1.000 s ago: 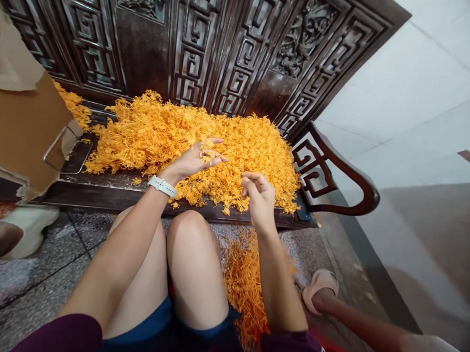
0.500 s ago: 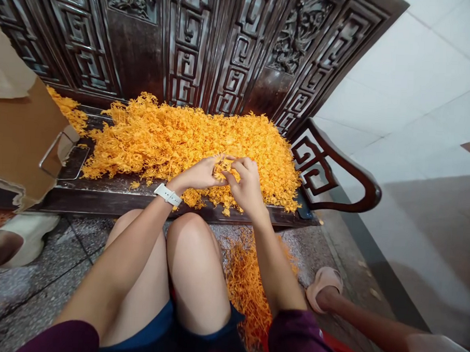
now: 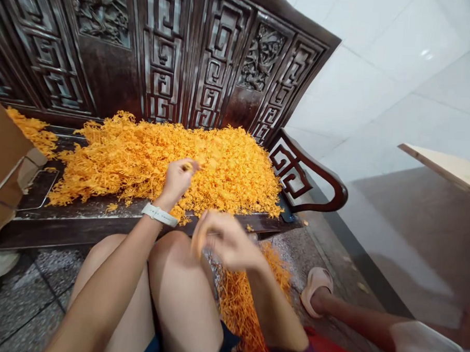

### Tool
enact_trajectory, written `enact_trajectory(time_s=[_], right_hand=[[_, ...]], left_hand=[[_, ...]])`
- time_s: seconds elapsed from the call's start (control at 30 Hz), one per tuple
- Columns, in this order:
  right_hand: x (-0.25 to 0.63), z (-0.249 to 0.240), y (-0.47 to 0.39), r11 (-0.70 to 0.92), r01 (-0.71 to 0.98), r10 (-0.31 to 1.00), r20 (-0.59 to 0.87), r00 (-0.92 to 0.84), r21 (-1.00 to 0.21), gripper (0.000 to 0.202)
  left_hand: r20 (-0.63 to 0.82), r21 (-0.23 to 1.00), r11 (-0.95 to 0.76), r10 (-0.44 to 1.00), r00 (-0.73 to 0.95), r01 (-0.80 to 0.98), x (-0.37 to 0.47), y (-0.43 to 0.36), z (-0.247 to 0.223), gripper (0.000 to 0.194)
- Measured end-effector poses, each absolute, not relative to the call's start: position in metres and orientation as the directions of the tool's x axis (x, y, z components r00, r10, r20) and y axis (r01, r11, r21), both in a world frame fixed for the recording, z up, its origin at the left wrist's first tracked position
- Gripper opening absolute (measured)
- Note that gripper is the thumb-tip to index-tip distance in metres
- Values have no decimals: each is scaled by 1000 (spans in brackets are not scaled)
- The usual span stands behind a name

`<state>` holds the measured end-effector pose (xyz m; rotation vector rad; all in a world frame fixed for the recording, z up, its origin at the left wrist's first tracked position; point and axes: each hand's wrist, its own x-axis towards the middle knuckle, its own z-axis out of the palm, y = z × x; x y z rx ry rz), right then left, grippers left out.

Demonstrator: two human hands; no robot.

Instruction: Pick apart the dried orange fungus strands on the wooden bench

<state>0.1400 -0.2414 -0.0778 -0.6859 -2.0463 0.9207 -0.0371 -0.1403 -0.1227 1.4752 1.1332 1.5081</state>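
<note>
Yellow pile [image 3: 235,171], right hand [image 3: 232,244] now lower, blurred

A carved dark bench [image 3: 107,77] has a cardboard box [image 3: 5,168] at left, a tiled wall [image 3: 371,93] at right.

Right in front of me stands a dark carved wooden bench [image 3: 109,79], glossy, with square scrollwork down its back and an openwork armrest [image 3: 337,193] at its right end. Right of the bench, a pale tiled wall [image 3: 363,88] catches a small bright glare, its lower part brownish in shadow. Below the bench, I've got speckled grey floor tiles [image 3: 17,306] with dark joints.
</note>
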Motion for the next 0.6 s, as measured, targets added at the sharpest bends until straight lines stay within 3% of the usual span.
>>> enact_trajectory(time_s=[0.03, 0.07, 0.1, 0.13, 0.17, 0.2, 0.23, 0.3, 0.37, 0.47, 0.6], right_hand=[[137, -73, -255, 595, -33, 509, 408, -758, -803, 10], [135, -68, -267, 533, -219, 209, 378, -902, -817, 8], [134, -64, -276, 433, -329, -57, 338, -939, -839, 6], [135, -61, -280, 330, -376, -187, 331, -925, -866, 4], [137, -57, -280, 258, -382, -165, 349, -922, -887, 2], [142, -54, -276, 216, -378, -24, 382, -924, -900, 4], [148, -51, -267, 188, -383, 213, 419, -883, -904, 11], [161, -48, -245, 150, -415, 658, 404, -636, -897, 27], [171, -49, -225, 83, -425, 906, 246, -344, -901, 35], [168, -61, -213, 62, -300, 994, 85, -65, -952, 35], [146, -85, -214, 231, 99, 973, 227, -52, -968, 60]], left_hand=[[319, 948, -309, 921, -225, 79, -43, -134, -126, 27], [289, 957, -277, 892, -348, 85, -50, -127, -128, 28], [280, 960, -258, 877, -390, 109, -58, -122, -130, 30], [285, 958, -251, 879, -382, 136, -65, -118, -131, 33], [294, 955, -255, 888, -353, 155, -70, -117, -131, 34], [302, 952, -264, 897, -324, 156, -72, -118, -130, 34], [304, 952, -272, 899, -315, 143, -72, -121, -129, 33], [305, 952, -282, 894, -329, 116, -66, -131, -126, 30], [339, 940, -303, 880, -333, 157, -55, -141, -124, 29], [463, 862, -362, 847, -261, 354, -41, -153, -123, 31], [642, 612, -504, 766, -11, 610, -30, -165, -125, 26]])
